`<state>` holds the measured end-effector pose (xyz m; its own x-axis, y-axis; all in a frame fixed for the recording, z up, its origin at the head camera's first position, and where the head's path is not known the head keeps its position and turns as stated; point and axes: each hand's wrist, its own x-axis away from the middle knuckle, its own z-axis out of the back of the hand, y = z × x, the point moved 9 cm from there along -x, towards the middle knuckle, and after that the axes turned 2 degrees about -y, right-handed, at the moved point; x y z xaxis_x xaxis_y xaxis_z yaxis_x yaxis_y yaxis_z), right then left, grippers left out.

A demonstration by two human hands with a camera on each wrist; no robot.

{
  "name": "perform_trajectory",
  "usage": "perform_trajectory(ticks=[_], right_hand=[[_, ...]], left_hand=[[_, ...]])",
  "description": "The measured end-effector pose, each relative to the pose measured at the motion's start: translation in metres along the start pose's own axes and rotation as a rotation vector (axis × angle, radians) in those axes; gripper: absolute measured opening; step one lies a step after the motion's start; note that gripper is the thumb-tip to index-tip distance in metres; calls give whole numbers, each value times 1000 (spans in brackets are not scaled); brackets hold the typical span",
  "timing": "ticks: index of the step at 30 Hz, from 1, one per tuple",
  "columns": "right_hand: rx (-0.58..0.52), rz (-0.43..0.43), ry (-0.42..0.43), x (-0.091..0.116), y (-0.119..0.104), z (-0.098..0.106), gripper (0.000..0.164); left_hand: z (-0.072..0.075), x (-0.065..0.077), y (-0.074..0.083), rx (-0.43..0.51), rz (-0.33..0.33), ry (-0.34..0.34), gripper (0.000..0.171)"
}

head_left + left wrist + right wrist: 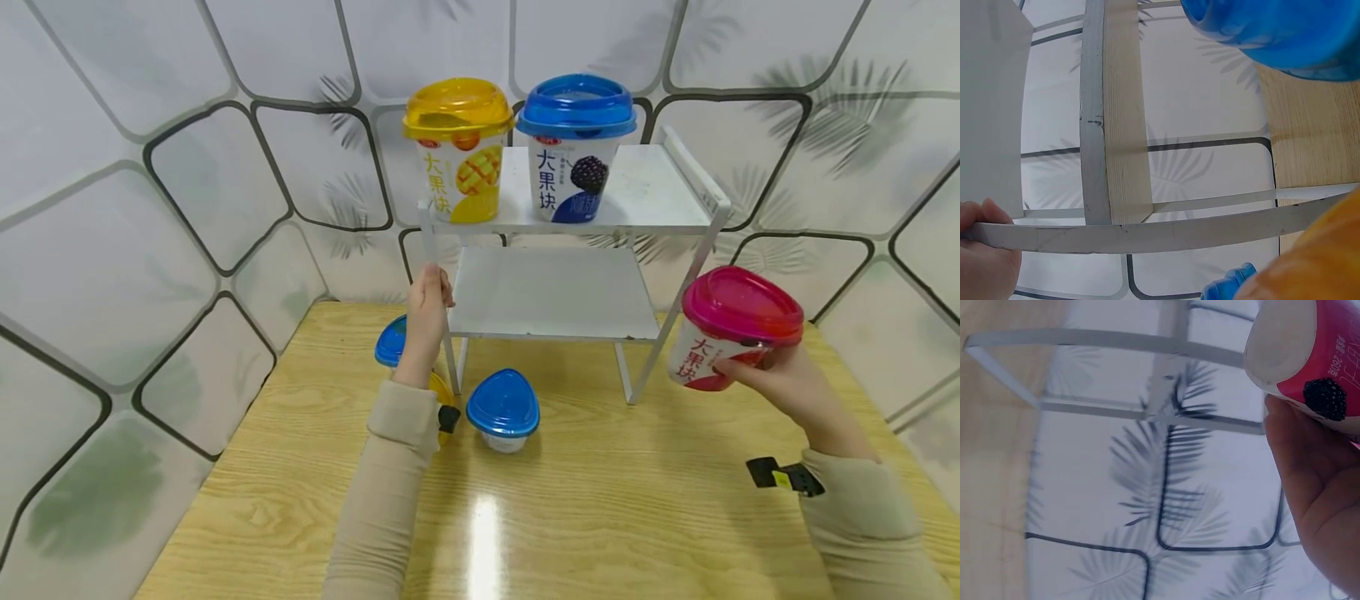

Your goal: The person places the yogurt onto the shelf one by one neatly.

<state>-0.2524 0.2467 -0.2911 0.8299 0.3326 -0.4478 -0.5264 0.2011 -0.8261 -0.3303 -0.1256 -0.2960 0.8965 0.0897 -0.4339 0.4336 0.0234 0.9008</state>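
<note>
My left hand [426, 321] grips the front left post [1066, 239] of a white two-tier rack [555, 292], its fingers curled around the metal. Off the rack's right side, my right hand [798, 396] holds a fruit cup with a pink lid [741, 307] up above the table, thumb across its label. The right wrist view shows the white base [1282, 344] of this cup, slightly tilted. On the rack's top shelf stand a yellow-lidded fruit cup [459, 158] and, to its right, a blue-lidded one [576, 158].
A blue-lidded cup [504, 408] stands on the wooden table [585, 500] before the rack. Partly hidden by my left forearm are another blue-lidded cup [390, 342] and a yellow-lidded one [441, 387]. Patterned panels [187, 208] enclose the table at the back and sides.
</note>
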Motion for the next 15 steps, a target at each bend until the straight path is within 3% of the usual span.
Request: perform_trajectory(ticks=[7,15], right_hand=[[37,80,1,-21,-42,3,67],[-141,141,-43,-43,-77,1,66]], left_hand=[[0,-1,1,5,-16,3,36],[-1,0,1,7,-17,2,36]])
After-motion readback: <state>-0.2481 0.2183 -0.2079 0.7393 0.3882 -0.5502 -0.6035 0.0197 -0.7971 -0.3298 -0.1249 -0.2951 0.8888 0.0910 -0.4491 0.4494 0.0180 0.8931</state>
